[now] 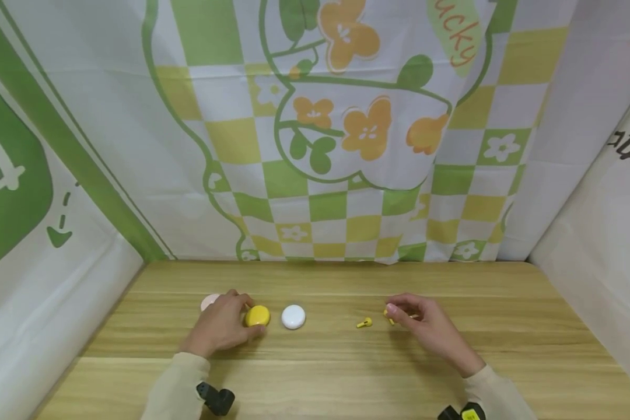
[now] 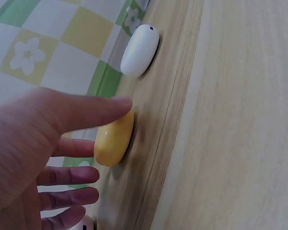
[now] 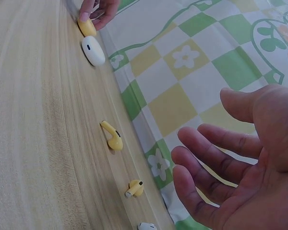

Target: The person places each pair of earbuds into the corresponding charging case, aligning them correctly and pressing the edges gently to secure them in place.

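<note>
A round yellow earbud case (image 1: pixel 257 315) lies on the table between the thumb and index finger of my left hand (image 1: pixel 223 324), which grips its sides. Just right of it sits a white earbud case (image 1: pixel 293 317). A pink case (image 1: pixel 209 301) is partly hidden behind my left hand. My right hand (image 1: pixel 427 324) hovers with loosely bent fingers and holds nothing. One yellow earbud (image 3: pixel 113 137) lies to the left of that hand. A second yellow earbud (image 3: pixel 135 188) is beneath its fingertips, and part of a white earbud (image 3: pixel 147 226) shows at the right wrist view's lower edge.
The wooden table (image 1: pixel 315 373) meets a hanging checkered cloth (image 1: pixel 331 210) with flower prints along its back edge. White printed cloth (image 1: pixel 598 233) also hangs at the right side, and more hangs at the left.
</note>
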### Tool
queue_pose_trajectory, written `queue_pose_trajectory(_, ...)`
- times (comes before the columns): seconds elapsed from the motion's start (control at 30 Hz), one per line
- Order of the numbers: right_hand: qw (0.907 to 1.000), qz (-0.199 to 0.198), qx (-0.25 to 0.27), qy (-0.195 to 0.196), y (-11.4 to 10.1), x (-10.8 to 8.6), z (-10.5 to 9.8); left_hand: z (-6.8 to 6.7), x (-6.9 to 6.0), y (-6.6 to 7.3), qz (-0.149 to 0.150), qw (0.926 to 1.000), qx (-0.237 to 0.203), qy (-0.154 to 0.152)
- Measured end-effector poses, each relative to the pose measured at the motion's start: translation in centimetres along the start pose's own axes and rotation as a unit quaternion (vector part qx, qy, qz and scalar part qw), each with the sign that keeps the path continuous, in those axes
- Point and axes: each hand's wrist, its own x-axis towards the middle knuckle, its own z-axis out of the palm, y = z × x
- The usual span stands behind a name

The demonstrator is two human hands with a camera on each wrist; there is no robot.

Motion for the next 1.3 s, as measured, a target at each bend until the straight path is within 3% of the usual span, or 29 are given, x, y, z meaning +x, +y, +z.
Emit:
queue_pose_trajectory(0.53, 0.9999, -0.005, 0.006, -0.006, 0.0, -0.2, 0.2, 0.7, 0.1, -0.4, -0.016, 0.9996, -0.022, -0.004)
queue_pose_trajectory(0.77, 0.9999, 0.002, 0.007, -0.009, -0.1, -0.1, 0.3, -0.5, 0.2, 0.4, -0.001, 0.9984, -0.023, 0.052)
queue_pose_trajectory(1.03, 0.9998, 0.022, 0.000, -0.004, -0.4, 0.1, 0.4, -2.8, 0.1, 2.6, 0.037, 0.9921, -0.033, 0.115)
queue_pose_trajectory(1.3, 1.0000, -0.003, 0.002, 0.002, -0.9, 0.5, 0.9, -3.1, 0.4, 7.2, 0.091, 0.9882, -0.013, 0.123)
